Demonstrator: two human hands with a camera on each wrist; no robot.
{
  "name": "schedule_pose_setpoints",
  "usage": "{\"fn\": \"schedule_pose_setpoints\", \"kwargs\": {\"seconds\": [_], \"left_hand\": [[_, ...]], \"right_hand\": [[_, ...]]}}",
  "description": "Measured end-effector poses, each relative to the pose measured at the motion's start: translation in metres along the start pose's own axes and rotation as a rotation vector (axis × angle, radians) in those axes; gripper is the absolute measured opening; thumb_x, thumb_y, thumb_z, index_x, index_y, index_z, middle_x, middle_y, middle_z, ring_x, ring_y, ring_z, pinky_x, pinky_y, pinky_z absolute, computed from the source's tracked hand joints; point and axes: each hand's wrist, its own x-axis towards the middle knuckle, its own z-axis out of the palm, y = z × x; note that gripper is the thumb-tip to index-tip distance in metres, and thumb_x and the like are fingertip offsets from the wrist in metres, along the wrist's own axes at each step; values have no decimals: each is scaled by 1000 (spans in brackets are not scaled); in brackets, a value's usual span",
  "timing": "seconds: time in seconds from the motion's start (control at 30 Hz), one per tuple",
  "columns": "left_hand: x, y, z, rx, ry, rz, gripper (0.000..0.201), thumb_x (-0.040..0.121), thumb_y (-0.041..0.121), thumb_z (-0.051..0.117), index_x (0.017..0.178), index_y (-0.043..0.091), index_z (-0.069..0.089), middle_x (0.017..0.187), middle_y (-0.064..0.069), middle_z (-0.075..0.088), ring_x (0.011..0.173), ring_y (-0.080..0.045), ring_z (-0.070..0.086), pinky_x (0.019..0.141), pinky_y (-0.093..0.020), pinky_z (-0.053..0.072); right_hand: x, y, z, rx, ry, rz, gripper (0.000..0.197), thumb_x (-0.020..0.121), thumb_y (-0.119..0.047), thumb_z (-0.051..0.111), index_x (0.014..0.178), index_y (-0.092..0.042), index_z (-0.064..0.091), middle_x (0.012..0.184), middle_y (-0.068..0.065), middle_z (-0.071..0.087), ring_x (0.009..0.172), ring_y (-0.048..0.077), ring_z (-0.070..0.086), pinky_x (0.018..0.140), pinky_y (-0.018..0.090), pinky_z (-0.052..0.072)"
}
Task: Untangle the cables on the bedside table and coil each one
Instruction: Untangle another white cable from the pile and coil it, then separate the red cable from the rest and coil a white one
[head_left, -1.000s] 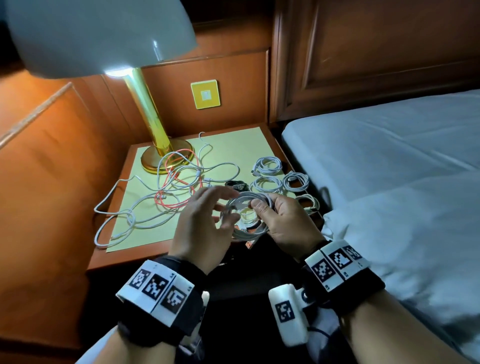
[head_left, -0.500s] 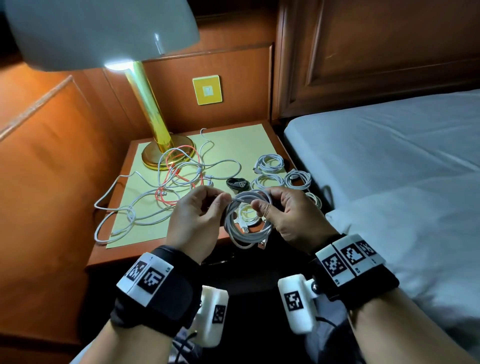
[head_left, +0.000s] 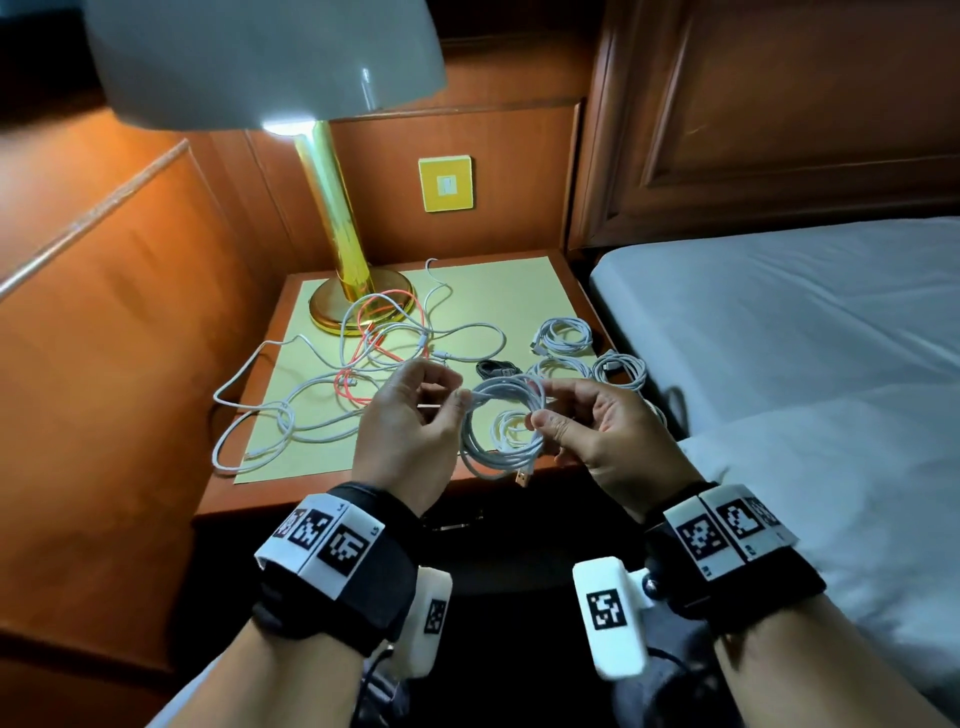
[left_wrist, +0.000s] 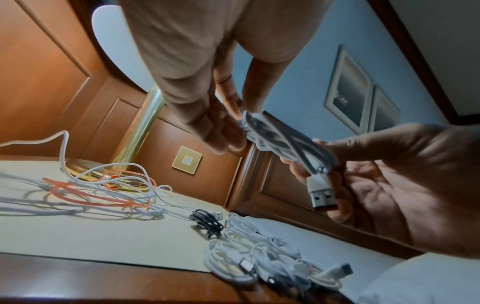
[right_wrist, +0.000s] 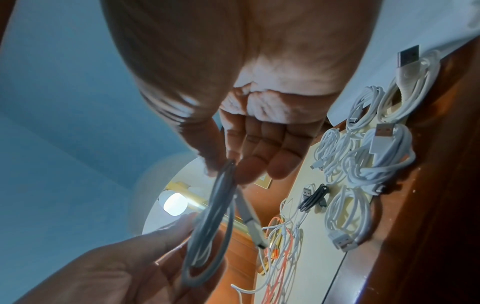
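White coiled cable (head_left: 501, 426) hangs in the air between the two hands, above the near edge of the bedside table (head_left: 363, 493), with its USB plug (head_left: 523, 476) dangling at the bottom of the loops. Left hand (head_left: 410, 421) pinches the upper left of the coil between thumb and curled fingers. Right hand (head_left: 597, 431) pinches the right side of the coil with thumb and forefinger, its other fingers loosely spread.

On the yellow mat (head_left: 493, 296), a tangle of loose white cables (head_left: 291, 415) and an orange cable (head_left: 384, 317) lies left of the hands, reaching to the brass lamp base (head_left: 327, 312). Beyond the hands sits a small black coiled cable (head_left: 496, 368), and several finished white coils (head_left: 563, 335) lie along the right side of the table, beside the bed (head_left: 779, 338).
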Motion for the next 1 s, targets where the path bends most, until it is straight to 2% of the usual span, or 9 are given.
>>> {"fn": "schedule_pose_setpoints", "kwargs": {"seconds": [0.13,0.23,0.33,0.47,0.57,0.67,0.77,0.87,1.0], "left_hand": [[3,-5,4,72,-49,-69,7,94,23,65,101,25,63,93,5,70,81,-16,71,77,-43,59],[6,-5,9,96,-75,-114,6,94,28,63,99,30,61,95,6,70,85,-18,71,81,-47,58],[9,-4,15,148,-106,-137,7,94,30,63,101,28,60,98,7,69,85,-16,70,80,-37,56],[15,-4,17,207,-136,-102,14,95,30,61,108,25,59,100,9,67,80,-10,66,63,-19,44],[25,-7,16,217,-152,-114,18,96,34,61,111,26,58,100,12,65,83,-10,65,63,-19,42],[39,-13,15,230,-129,-148,20,96,37,60,113,27,57,98,13,63,88,-11,63,65,-19,41],[48,-18,21,232,-144,-155,20,95,37,60,112,26,57,101,10,65,89,-12,62,71,-25,43],[54,-23,25,249,-196,-136,18,95,38,58,111,29,56,102,11,63,90,-10,62,79,-28,50],[64,-29,20,250,-223,-151,17,96,41,57,111,33,53,104,15,61,91,-9,62,81,-28,50]], "right_hand": [[8,10,-3,-18,136,84,29,89,-9,73,116,-16,68,90,4,74,74,12,70,67,31,57],[15,12,-7,-67,233,114,26,87,-10,75,112,-17,69,90,4,74,76,16,70,69,36,59],[28,7,-14,-129,290,154,23,87,-11,76,108,-14,70,92,8,75,78,21,73,69,37,60],[75,-1,-34,-284,329,162,22,85,-15,77,107,-13,72,91,6,76,79,22,73,75,39,62],[125,-12,-41,-274,316,234,2,86,-6,73,85,-8,72,77,12,71,58,22,64,57,33,57],[180,-23,-42,-309,325,340,21,90,2,66,72,-8,60,62,9,56,43,12,52,39,23,48],[230,-24,-40,-375,285,434,25,98,-1,53,76,-12,48,61,6,43,37,8,44,39,22,41],[264,-14,-41,-428,360,481,18,97,-5,55,80,-7,58,62,8,54,46,11,50,50,26,46],[290,-2,-44,-458,407,471,23,100,-8,54,78,-6,60,64,8,60,40,9,54,45,24,46]]}}
